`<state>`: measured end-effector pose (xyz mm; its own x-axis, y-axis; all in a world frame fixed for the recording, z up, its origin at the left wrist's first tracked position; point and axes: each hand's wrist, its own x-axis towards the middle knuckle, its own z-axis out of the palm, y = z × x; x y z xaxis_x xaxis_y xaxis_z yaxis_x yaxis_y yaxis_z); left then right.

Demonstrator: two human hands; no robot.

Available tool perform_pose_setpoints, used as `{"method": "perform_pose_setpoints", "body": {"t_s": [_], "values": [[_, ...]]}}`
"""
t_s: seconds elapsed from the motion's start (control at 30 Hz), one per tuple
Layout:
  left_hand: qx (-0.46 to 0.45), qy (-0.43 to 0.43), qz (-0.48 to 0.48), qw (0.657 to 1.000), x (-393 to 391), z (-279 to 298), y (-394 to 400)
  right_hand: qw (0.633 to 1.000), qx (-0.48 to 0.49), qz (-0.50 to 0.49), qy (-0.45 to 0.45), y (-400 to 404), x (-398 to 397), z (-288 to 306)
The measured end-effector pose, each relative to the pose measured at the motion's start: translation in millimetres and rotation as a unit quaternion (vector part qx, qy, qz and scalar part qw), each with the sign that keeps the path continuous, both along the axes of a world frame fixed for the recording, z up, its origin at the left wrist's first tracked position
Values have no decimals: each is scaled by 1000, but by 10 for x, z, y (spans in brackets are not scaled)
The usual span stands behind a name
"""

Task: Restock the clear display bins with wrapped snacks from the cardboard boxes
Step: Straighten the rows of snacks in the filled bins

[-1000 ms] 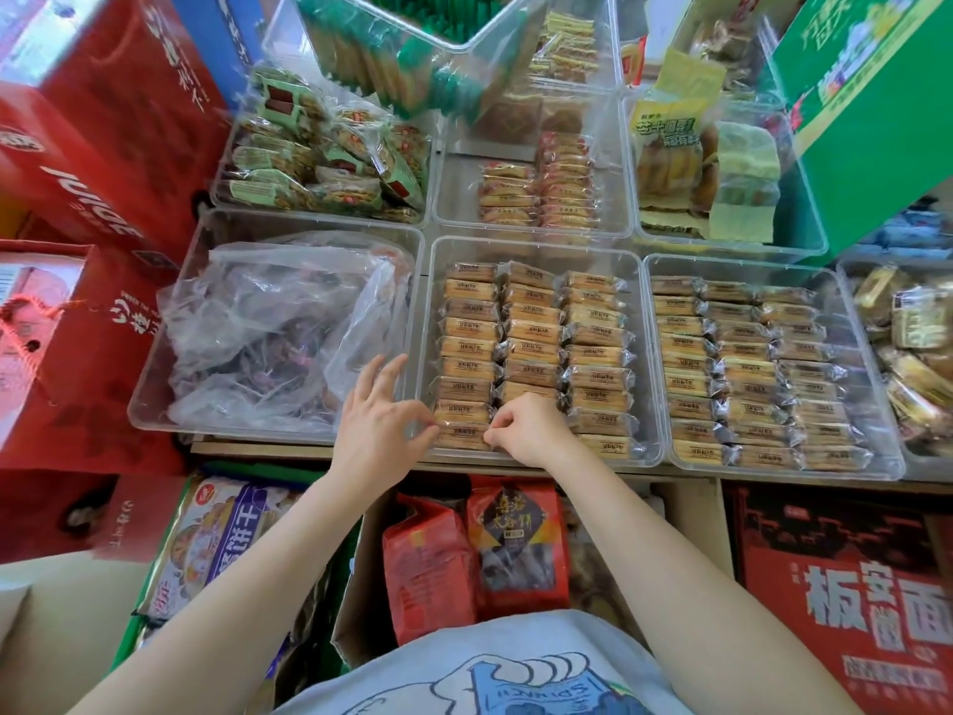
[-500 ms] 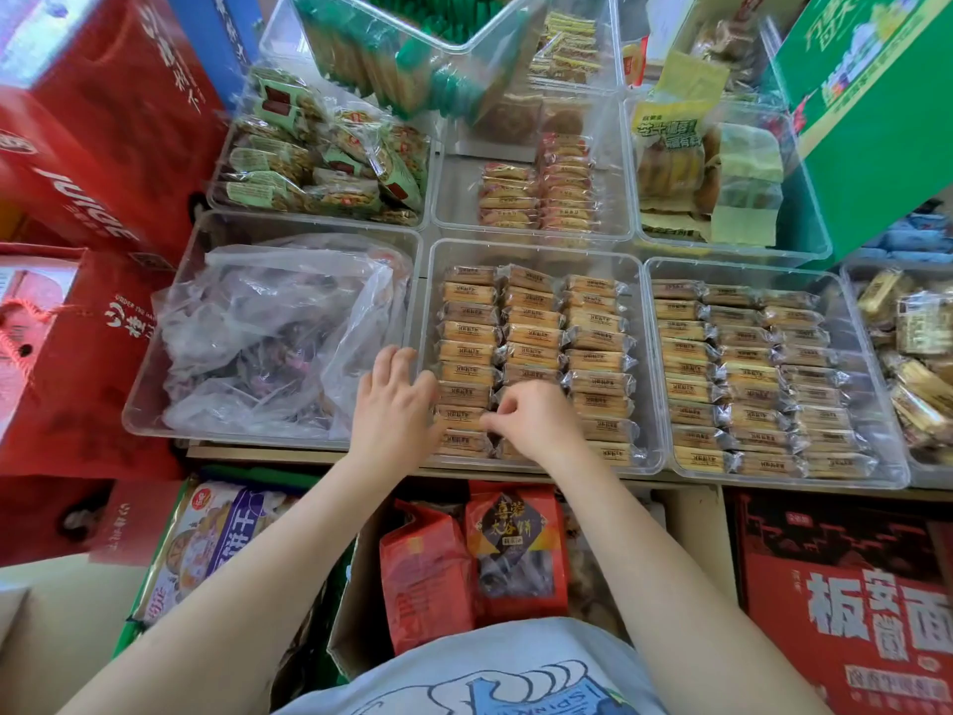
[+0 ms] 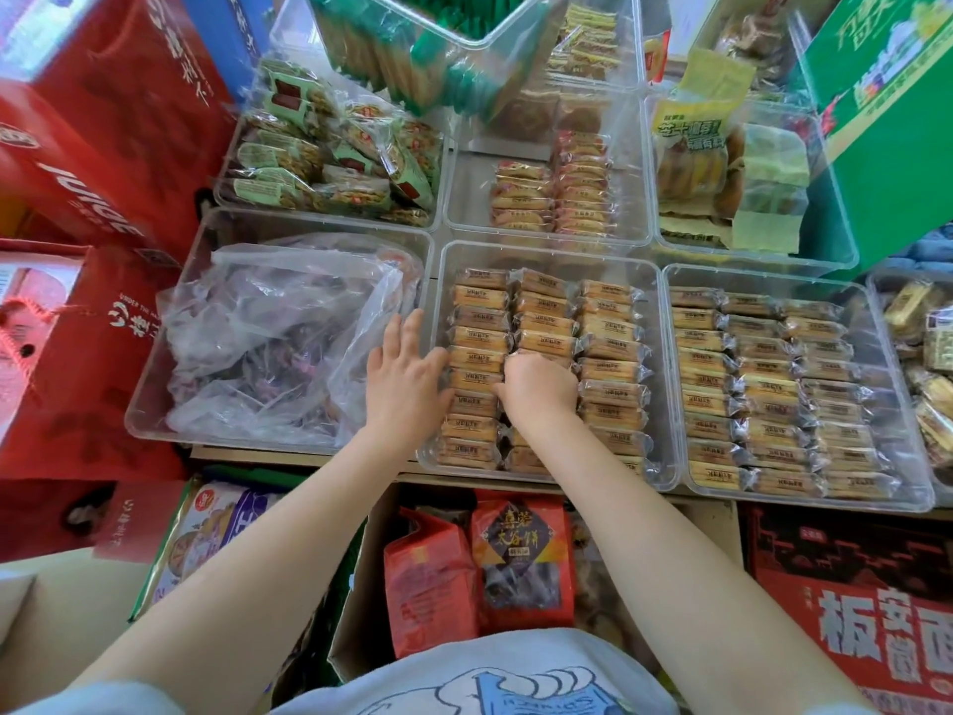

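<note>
The left hand (image 3: 405, 376) is lying flat, fingers straight, against the left column of wrapped biscuits (image 3: 611, 371) in the clear bin (image 3: 665, 384). Just right, the right hand (image 3: 539, 387) is curling over the middle column.

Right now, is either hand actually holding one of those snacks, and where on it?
The right hand has its fingers curled down among the middle row of wrapped snacks; whether it holds one cannot be told. The left hand lies flat, holding nothing.

snacks (image 3: 546, 322): golden-brown, clear wrap, dark label bands
bins (image 3: 665, 384): clear
bag (image 3: 278, 332): clear, purple contents (crinkled sheen)
pouches (image 3: 521, 559): red, dark diamond label
boxes (image 3: 103, 121): red, white lettering
carton (image 3: 887, 121): green
</note>
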<state>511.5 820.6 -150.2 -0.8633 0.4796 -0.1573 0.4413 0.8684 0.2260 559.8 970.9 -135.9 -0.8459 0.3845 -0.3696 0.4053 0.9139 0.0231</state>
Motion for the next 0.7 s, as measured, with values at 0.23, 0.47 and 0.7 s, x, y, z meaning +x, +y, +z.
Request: {"method": "perform_pose_setpoints", "body": {"t_s": [0.23, 0.47, 0.7], "values": [[18, -7, 0, 1000, -11, 15, -14, 959, -247, -123, 61, 215, 7, -12], [95, 54, 17, 994, -25, 39, -24, 937, -291, -138, 131, 164, 80, 35], [46, 28, 0, 999, -65, -29, 27, 958, -239, -120, 101, 130, 12, -39]]}}
